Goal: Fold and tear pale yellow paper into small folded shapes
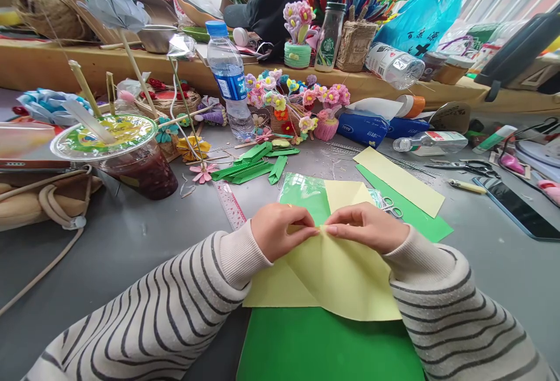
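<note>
A pale yellow sheet of paper (332, 276), partly folded so that a raised crease runs toward the fingers, lies at the near centre of the grey table (131, 241) on top of a bright green sheet of paper (324, 346). The left hand (280, 230) is curled nearly closed, thumb and forefinger pinching the upper edge of the yellow sheet; the right hand (370, 226) mirrors it — fingers bent, tips pressed on the same edge, the two hands almost touching. Both wrists wear cream, grey-striped knitted sleeves (175, 305).

Surroundings, left to right: a clear plastic cup of dark drink with a printed film lid (126, 156); a translucent pink ruler (230, 205) just beside the left hand; a pile of folded green paper strips (254, 168); a clear water bottle with a blue cap (230, 80) standing behind them; a cluster of small pink and yellow crafted flowers (297, 104); a second yellow sheet laid over a green one (400, 181); small scissors (391, 208) close behind the right hand — partly hidden by it; a dark phone (518, 209) at far right.
</note>
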### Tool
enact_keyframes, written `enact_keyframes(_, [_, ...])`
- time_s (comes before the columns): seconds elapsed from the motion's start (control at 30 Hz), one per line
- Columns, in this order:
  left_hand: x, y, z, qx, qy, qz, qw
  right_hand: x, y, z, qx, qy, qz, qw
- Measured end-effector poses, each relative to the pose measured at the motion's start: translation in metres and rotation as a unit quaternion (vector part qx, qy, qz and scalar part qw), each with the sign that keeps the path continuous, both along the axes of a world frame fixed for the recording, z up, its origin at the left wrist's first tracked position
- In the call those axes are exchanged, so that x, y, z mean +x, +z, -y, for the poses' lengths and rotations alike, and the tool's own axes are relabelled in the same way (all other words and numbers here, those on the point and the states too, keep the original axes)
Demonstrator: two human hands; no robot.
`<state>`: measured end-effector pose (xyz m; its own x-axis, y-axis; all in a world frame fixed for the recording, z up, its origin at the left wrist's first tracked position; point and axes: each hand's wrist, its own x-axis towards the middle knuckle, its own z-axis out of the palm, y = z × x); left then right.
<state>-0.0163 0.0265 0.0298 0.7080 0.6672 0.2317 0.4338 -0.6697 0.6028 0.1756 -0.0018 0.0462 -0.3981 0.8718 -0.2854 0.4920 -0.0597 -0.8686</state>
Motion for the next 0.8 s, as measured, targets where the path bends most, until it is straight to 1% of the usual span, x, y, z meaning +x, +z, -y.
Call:
enact_keyframes(0.07, [-0.002, 0.002, -0.004, -0.033, 0.013, 0.013, 0.999, 0.011, 0.005, 0.001, 0.011, -0.022, 0.034, 0.999])
enact_keyframes(0.13, [-0.005, 0.002, -0.008, -0.065, 0.029, 0.023, 0.997, 0.023, 0.008, 0.003, 0.012, -0.088, 0.058, 0.994])
enact_keyframes(0.2, [-0.005, 0.0, -0.012, -0.092, 0.039, 0.027, 0.995, 0.031, 0.005, 0.007, -0.039, -0.148, -0.01, 0.988])
enact_keyframes(0.27, [-0.005, -0.003, -0.015, -0.108, 0.044, 0.026, 0.993, 0.033, -0.002, 0.012, -0.105, -0.192, -0.078, 0.973])
enact_keyframes(0.33, [-0.004, -0.007, -0.017, -0.113, 0.046, 0.013, 0.992, 0.031, -0.01, 0.017, -0.133, -0.248, -0.112, 0.953])
enact_keyframes(0.4, [-0.004, -0.01, -0.017, -0.119, 0.044, -0.007, 0.992, 0.026, -0.015, 0.021, -0.14, -0.288, -0.129, 0.939])
enact_keyframes(0.57, [-0.003, -0.011, -0.016, -0.144, 0.048, -0.046, 0.987, 0.021, -0.019, 0.023, -0.13, -0.323, -0.149, 0.926])
enact_keyframes(0.73, [-0.002, -0.011, -0.016, -0.143, 0.036, -0.05, 0.988, 0.02, -0.021, 0.023, -0.122, -0.316, -0.165, 0.926])
enact_keyframes(0.8, [-0.002, -0.011, -0.016, -0.15, 0.033, -0.044, 0.987, 0.019, -0.02, 0.024, -0.122, -0.316, -0.157, 0.928])
